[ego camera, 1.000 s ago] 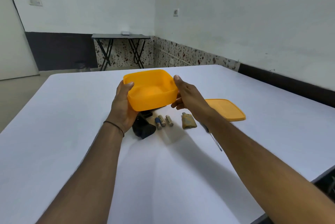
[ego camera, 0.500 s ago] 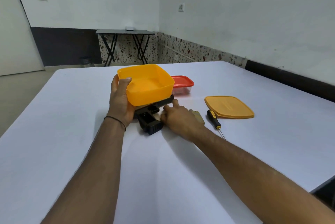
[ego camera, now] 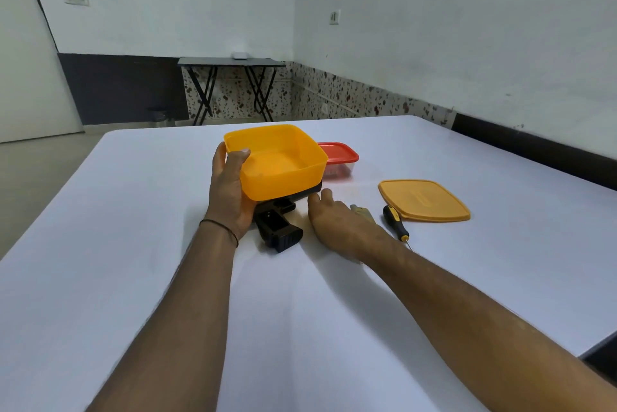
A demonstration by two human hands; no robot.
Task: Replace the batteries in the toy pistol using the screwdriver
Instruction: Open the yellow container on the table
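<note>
The left hand point(ego camera: 230, 191) grips the left wall of an orange container point(ego camera: 283, 178), thumb hooked over the rim and fingers curled beneath, holding it tilted above the table point(ego camera: 133, 244). The right hand point(ego camera: 337, 221) lies palm down with loosely straight fingers that hold nothing, and whatever is beneath it is hidden. Between the hands the black toy pistol point(ego camera: 277, 231) lies on its side. Its barrel runs away to the right under the container, and its grip juts toward the camera with an open recess showing. A tan piece point(ego camera: 362, 211) shows just past the right hand. Right of that lies the screwdriver point(ego camera: 395, 223), handle away and thin shaft pointing nearer and rightward. Beyond are an orange lid point(ego camera: 424, 199) and a red-lidded box point(ego camera: 339, 154).
</note>
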